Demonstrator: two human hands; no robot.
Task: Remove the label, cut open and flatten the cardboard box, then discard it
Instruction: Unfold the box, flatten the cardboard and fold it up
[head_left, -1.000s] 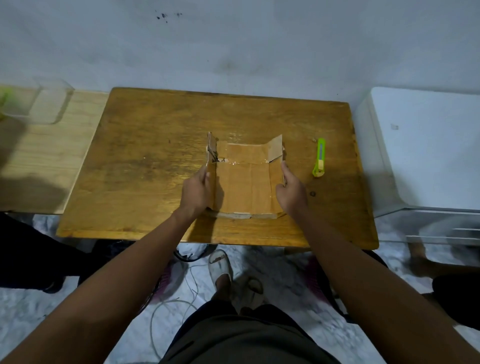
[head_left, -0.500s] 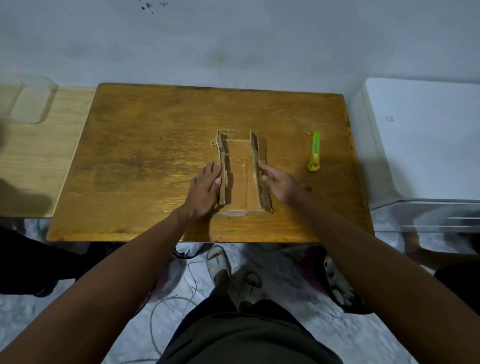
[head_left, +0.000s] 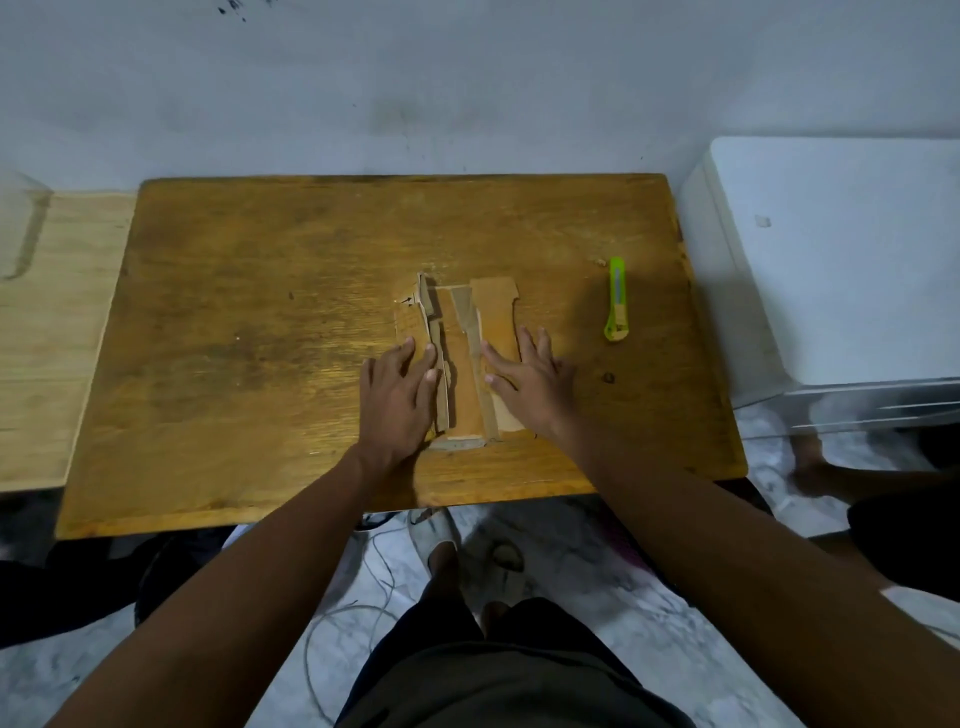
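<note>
The brown cardboard box (head_left: 462, 364) lies cut open and folded down flat near the front middle of the wooden table (head_left: 249, 332). My left hand (head_left: 397, 395) presses its left flap with straight fingers. My right hand (head_left: 530, 379) lies flat on the right flap, fingers spread. A strip of tape runs down the middle panel. A green utility knife (head_left: 616, 306) rests on the table to the right of the box, apart from both hands.
A white appliance (head_left: 841, 260) stands right of the table. A lighter wooden surface (head_left: 47, 332) with a clear container (head_left: 21, 228) adjoins the left. Cables and sandals lie on the floor below the table's front edge. A wall runs behind.
The side flaps stood upright a second ago. Both hands have pushed them inward and down, and now press them flat onto the box.
</note>
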